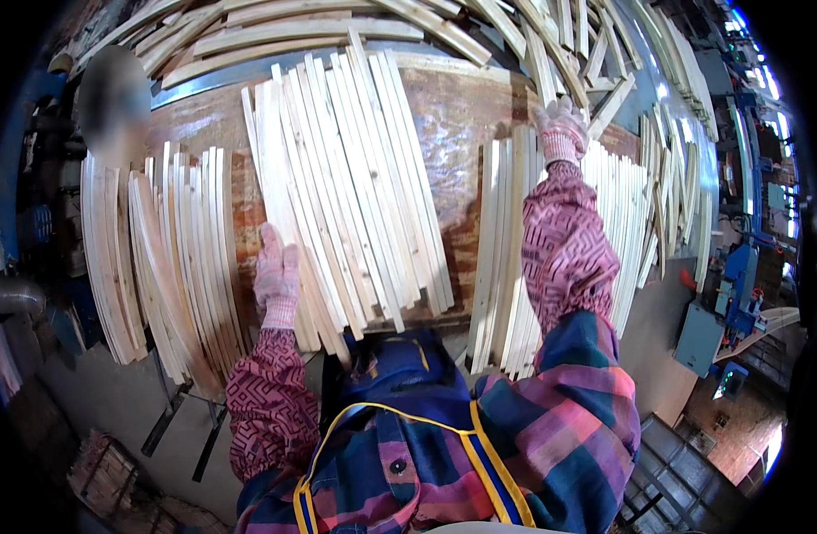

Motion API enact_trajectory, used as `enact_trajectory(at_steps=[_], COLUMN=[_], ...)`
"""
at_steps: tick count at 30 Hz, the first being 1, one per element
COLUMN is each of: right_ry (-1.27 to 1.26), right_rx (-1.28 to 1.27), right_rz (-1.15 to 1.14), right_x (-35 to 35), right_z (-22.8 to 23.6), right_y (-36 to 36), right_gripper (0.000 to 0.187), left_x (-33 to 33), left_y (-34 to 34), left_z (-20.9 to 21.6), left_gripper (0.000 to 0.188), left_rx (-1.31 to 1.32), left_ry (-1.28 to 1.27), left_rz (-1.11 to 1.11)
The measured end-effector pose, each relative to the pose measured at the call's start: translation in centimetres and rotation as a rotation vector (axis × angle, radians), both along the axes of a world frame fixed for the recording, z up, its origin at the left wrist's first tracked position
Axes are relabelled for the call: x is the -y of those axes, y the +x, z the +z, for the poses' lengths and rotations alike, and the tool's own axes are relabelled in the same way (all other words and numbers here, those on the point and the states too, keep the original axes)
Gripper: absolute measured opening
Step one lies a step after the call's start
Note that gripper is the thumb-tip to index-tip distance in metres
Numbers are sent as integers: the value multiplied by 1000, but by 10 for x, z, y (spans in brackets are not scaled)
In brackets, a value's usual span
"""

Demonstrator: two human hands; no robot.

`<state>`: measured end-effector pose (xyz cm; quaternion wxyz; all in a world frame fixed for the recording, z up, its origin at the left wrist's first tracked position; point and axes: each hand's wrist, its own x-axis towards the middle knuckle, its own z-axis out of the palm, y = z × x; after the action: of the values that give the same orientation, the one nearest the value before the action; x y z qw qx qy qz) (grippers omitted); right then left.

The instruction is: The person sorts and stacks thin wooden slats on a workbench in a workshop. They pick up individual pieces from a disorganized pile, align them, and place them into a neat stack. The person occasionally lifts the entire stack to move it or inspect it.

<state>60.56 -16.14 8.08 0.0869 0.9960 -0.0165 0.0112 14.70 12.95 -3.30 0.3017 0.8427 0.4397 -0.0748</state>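
Note:
Pale wooden strips lie in side-by-side rows on a brown board. My left hand (277, 278), in a light knitted glove, rests beside the near left edge of the middle row of strips (346, 187). Its fingers are stretched out and hold nothing. Farther away on the right, my right hand (562, 132) in a similar glove reaches over the far end of the right row of strips (615, 209). Its fingers look spread, touching or just above the strip ends there. Patterned pink sleeve covers wrap both forearms.
Another row of strips (190, 258) lies on the left. Loose wooden pieces (310, 31) are heaped along the far side. The brown board (453, 133) shows between rows. A person (114, 102) is at the far left. Blue-grey machinery (700, 338) stands at the right.

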Motion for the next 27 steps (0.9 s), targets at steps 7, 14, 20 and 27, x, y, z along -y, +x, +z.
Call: enact_trajectory(at_steps=[7, 14, 20, 27], right_ry=[1123, 1559, 513, 635], right_rx=[-555, -759, -708, -358], right_rz=[374, -228, 174, 606], right_x=[72, 102, 59, -30], right_z=[18, 3, -73, -96], right_y=[27, -246, -310, -168], right_gripper=[31, 50, 55, 47], left_x=[-8, -8, -29, -70], left_y=[2, -2, 8, 56], left_z=[24, -15, -1, -14], left_gripper=[91, 55, 72, 69], left_rx=[466, 605, 293, 496], left_ry=[-484, -744, 91, -54], left_rz=[138, 571, -51, 236])
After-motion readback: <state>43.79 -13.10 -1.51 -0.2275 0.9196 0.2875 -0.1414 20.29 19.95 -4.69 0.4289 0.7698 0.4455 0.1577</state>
